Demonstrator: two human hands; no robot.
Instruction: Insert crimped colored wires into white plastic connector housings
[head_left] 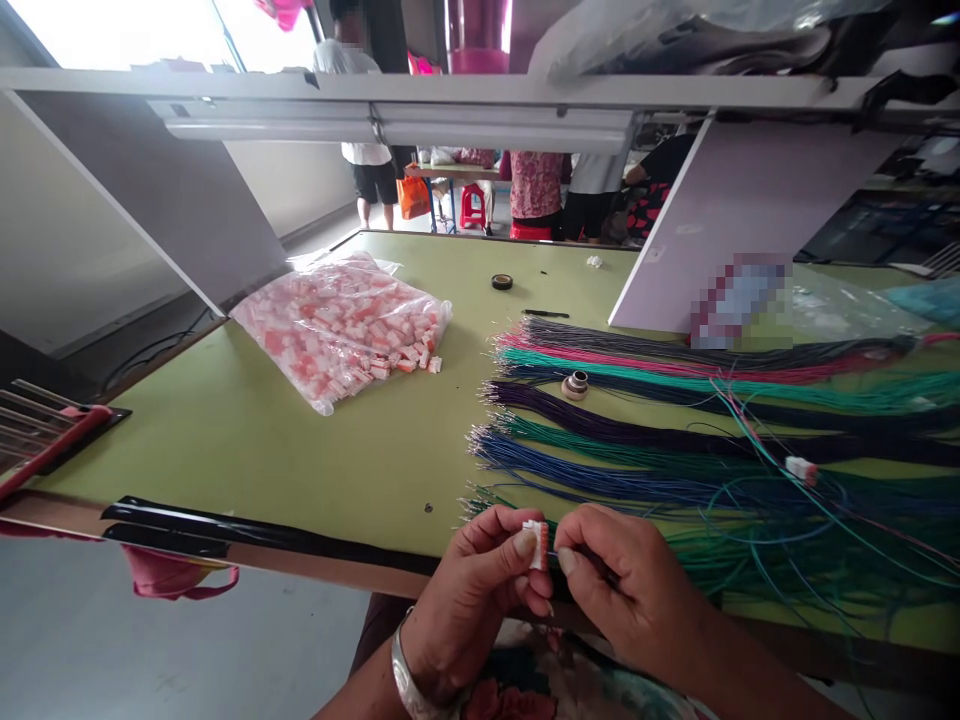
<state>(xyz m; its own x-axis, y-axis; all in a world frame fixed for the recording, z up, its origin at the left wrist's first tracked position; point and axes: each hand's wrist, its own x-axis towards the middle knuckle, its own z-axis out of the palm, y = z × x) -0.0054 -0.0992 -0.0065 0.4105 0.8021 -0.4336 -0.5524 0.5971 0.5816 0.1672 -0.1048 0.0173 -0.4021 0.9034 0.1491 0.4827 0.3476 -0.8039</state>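
Note:
At the front edge of the table, my left hand pinches a small white and orange connector housing between thumb and fingers. Close on its right, my right hand is closed in a pinch on a thin wire, whose short end points at the housing's orange side. Whether the wire tip sits inside the housing is too small to tell. Bundles of cut wires, such as a blue bundle and a dark purple one, lie just beyond my hands with their metal-tipped ends facing left.
A clear plastic bag spills similar housings on the left. Black tape, a tape roll and a black pen-like tool lie farther back. Another housing with wires rests on the bundles. A shelf spans above; people stand beyond.

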